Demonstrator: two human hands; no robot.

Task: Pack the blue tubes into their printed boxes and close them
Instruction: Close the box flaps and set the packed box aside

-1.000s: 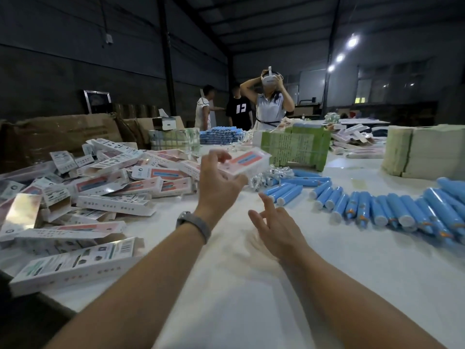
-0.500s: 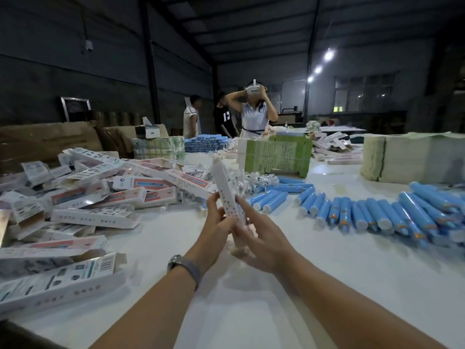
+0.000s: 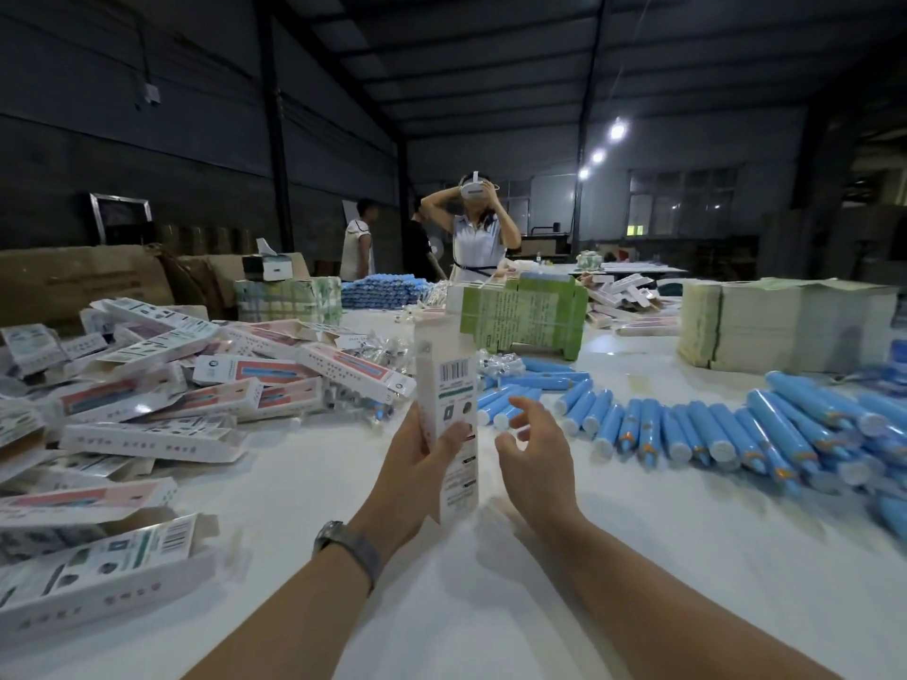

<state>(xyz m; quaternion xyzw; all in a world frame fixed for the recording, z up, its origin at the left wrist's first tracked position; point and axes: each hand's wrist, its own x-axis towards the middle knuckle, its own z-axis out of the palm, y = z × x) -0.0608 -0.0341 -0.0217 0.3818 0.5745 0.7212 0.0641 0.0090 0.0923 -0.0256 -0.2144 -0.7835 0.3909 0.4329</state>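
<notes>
One printed box (image 3: pixel 449 424) stands tall in my left hand (image 3: pixel 417 468). My fingers and thumb wrap round its lower half, so it stays upright with its top end away from me. I think I hold it this way so a tube can slide in from an end. I cannot tell if its top flap is open or folded.

My right hand (image 3: pixel 535 451) is just beside the box, not touching it. Its fingers are loose and a little bent, and it holds nothing. It looks free to go and get a tube.

Lots of blue tubes (image 3: pixel 687 424) lie in a long row on the white table (image 3: pixel 491 606), off to my right. They lie side by side, so one is easy to pick. None is in my hand yet.

Many more boxes (image 3: pixel 196 395) lie in a messy heap on my left. I think they lie there so I can take one with my left hand and a tube with my right.
</notes>
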